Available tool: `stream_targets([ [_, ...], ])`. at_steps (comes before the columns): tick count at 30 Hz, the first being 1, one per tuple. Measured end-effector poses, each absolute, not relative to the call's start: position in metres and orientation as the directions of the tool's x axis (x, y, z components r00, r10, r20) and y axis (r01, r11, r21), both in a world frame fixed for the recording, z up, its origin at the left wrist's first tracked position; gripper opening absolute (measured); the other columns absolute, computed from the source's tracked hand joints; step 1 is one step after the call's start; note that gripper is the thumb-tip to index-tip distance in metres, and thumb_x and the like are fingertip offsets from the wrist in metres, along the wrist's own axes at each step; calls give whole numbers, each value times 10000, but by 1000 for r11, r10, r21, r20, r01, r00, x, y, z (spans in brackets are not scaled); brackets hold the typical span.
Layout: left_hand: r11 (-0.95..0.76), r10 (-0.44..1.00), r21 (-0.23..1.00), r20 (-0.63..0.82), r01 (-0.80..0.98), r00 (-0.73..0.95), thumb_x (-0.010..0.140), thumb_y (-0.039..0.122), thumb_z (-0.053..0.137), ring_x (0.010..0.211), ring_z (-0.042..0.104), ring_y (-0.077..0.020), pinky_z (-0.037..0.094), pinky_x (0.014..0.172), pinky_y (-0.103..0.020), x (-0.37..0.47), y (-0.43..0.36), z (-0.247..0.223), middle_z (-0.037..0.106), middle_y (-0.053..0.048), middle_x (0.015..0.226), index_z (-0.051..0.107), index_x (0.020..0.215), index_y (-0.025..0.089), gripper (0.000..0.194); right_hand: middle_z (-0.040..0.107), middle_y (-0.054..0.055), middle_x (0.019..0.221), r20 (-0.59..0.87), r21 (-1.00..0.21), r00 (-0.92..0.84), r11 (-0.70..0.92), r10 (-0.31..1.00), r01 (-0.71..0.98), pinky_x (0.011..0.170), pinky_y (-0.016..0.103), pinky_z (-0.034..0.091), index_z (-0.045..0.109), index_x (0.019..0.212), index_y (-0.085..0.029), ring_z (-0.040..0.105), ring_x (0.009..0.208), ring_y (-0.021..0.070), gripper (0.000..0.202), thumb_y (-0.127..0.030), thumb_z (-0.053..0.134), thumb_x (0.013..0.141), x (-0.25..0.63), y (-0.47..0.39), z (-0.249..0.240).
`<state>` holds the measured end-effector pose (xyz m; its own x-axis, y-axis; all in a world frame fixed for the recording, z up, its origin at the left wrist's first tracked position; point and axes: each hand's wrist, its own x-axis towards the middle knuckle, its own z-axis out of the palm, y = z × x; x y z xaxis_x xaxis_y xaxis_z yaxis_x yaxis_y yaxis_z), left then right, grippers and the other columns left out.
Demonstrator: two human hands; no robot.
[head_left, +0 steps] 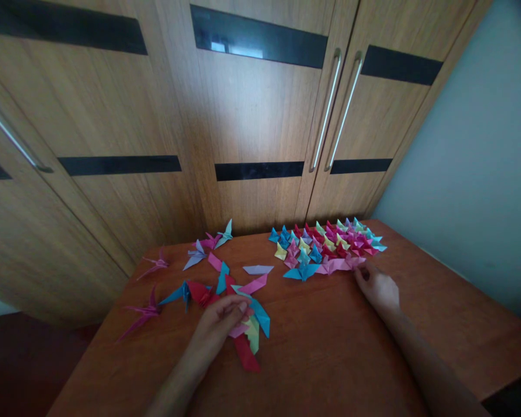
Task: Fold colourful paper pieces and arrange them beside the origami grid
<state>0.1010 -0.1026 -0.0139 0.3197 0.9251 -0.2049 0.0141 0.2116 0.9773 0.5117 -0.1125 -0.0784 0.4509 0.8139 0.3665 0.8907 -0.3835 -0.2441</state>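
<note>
My right hand (380, 291) is pinched on the right end of a pink folded paper piece (351, 262), at the front edge of a block of origami pieces. To its left in that front row are another pink piece (327, 266) and a blue one (303, 272). My left hand (220, 318) hovers over or touches a loose pile of folded strips, its fingertips curled together. What they hold, if anything, is hidden. Around it lie a blue strip (260, 316), a yellow-green strip (252, 335), a red strip (245, 354) and a pink strip (254, 284).
Behind the front row stand several close-packed, multicoloured origami pieces (330, 238). Paper cranes lie at the left, including a magenta one (145, 313), a blue one (184, 293) and a lavender one (195, 255). A wooden cabinet (260, 121) backs the brown table (321, 359); a wall (469, 174) rises at right.
</note>
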Motion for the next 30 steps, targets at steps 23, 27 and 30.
stream_targets([
  [23, -17, 993, 996, 6, 88, 116, 771, 376, 612, 741, 625, -187, 479, 653, -260, 90, -98, -14, 690, -43, 804, 675, 848, 163, 235, 611, -6, 608, 300, -432, -44, 177, 953, 884, 521, 230, 263, 560, 674, -207, 565, 576, 128, 241, -282, 457, 878, 311, -101, -39],
  [27, -173, 961, 918, 237, 357, -144, 789, 382, 581, 855, 633, -219, 482, 790, -317, 60, -87, -9, 691, -49, 897, 657, 883, 184, 232, 605, -6, 625, 281, -466, -38, 171, 959, 868, 535, 239, 251, 554, 667, -202, 553, 592, 123, 220, -249, 468, 863, 294, -96, -55],
  [30, -162, 886, 823, 364, 544, -287, 809, 393, 541, 851, 639, -223, 499, 772, -331, 35, -78, -8, 670, -58, 979, 629, 979, 200, 272, 590, -13, 632, 295, -509, -61, 211, 953, 835, 557, 234, 269, 547, 674, -201, 543, 603, 119, 214, -247, 462, 866, 296, -99, -63],
])
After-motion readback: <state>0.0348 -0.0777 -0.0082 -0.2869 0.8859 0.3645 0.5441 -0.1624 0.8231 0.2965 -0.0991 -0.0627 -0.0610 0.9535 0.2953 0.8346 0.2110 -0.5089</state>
